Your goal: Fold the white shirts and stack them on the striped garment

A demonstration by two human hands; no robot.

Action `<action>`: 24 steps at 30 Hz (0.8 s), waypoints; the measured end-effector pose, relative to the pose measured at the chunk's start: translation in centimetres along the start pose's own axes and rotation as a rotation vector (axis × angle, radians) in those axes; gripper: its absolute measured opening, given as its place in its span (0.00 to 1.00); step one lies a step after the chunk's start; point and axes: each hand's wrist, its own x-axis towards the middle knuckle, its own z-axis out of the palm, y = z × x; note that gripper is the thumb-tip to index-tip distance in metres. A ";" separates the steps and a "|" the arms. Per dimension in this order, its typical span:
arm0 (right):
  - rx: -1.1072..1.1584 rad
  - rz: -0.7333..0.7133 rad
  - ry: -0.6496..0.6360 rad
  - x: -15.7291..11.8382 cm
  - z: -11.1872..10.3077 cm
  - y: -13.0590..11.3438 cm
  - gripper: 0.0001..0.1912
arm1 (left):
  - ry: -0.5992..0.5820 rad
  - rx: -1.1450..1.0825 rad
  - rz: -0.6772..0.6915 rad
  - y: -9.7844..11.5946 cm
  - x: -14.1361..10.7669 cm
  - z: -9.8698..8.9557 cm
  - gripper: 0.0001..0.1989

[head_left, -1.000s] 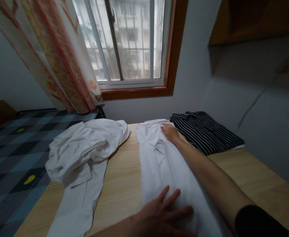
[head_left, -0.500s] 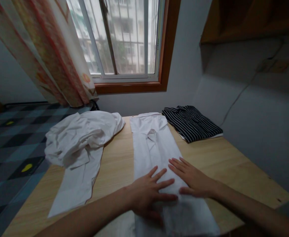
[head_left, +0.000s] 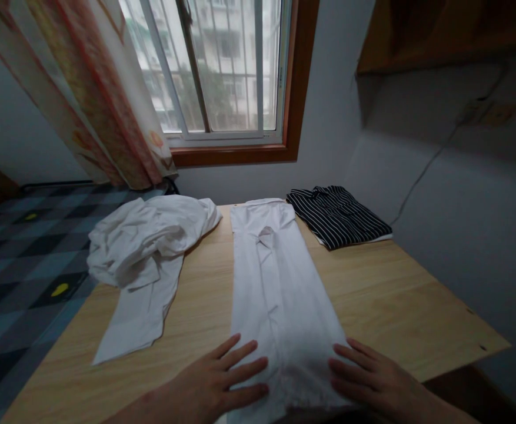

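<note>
A white garment [head_left: 279, 282], apparently a shirt folded into a long narrow strip, lies lengthwise on the wooden table [head_left: 394, 300]. Its collar end is at the far edge, and its near end runs out of view at the bottom. My left hand [head_left: 222, 377] rests with fingers spread over the strip's left edge near the bottom. On the right edge, my right hand [head_left: 368, 371] has its fingers stretched out and touching the cloth. Neither hand grips anything.
A crumpled white garment [head_left: 152, 247] lies at the table's left, one part stretched toward me. A folded black-and-white striped garment [head_left: 341, 218] sits at the far right. Behind are a window [head_left: 222, 76] and curtain [head_left: 103, 88]; a checked bed [head_left: 15, 265] stands left.
Both hands have moved toward me along the white garment and apart, from its middle to its two edges. The other garments lie as before; the view has shifted slightly.
</note>
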 end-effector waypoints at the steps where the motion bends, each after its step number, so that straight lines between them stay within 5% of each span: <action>1: -0.001 0.000 -0.006 0.0 -0.2 0.1 0.36 | 0.011 0.020 -0.008 -0.1 -0.2 0.2 0.33; 6: -0.050 -0.011 -0.017 -0.3 -0.3 0.5 0.36 | 0.169 0.168 0.028 -1.3 -0.4 1.6 0.21; 11: -0.043 -0.014 0.226 0.0 1.8 2.0 0.27 | 0.318 0.223 0.076 -2.8 0.6 2.8 0.16; 14: 0.007 0.119 0.384 1.3 1.6 2.6 0.14 | 0.450 0.133 0.105 -3.9 1.3 3.2 0.16; 16: 0.036 0.250 0.437 2.2 0.8 2.2 0.14 | 0.527 0.014 0.058 -4.1 1.3 3.2 0.18; 24: 0.430 0.412 0.203 1.7 -2.0 -2.6 0.15 | 0.382 -0.283 -0.142 0.3 -1.6 1.7 0.20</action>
